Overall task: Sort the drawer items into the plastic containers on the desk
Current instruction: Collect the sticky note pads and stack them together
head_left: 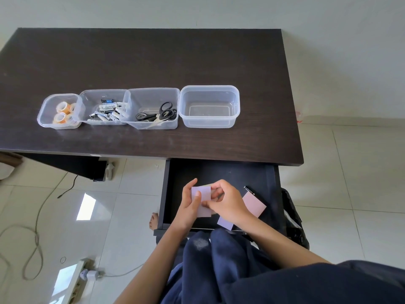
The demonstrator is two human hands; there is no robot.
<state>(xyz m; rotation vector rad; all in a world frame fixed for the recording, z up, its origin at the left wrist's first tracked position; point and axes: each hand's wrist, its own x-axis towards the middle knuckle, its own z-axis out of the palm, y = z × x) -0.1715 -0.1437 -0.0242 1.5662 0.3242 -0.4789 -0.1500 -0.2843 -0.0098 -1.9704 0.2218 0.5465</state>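
Over the open dark drawer [175, 178] both hands hold a lavender sticky-note pad [201, 201]. My left hand [189, 205] grips its left side with the thumb on top. My right hand [228, 202] pinches its right edge. In the drawer lie a pink pad [254, 204], another lavender pad [225, 223] partly hidden under my right wrist, and a black pen [249, 190]. On the desk stand several clear containers: tape rolls [63, 114], batteries [105, 110], scissors [157, 115], and an empty one [209, 89] at the right.
The dark desk [153, 58] stands against a pale wall. Cables and a power strip [87, 274] lie on the tiled floor to the left. A black bag [293, 218] hangs right of the drawer. My knees in dark trousers are below the drawer front.
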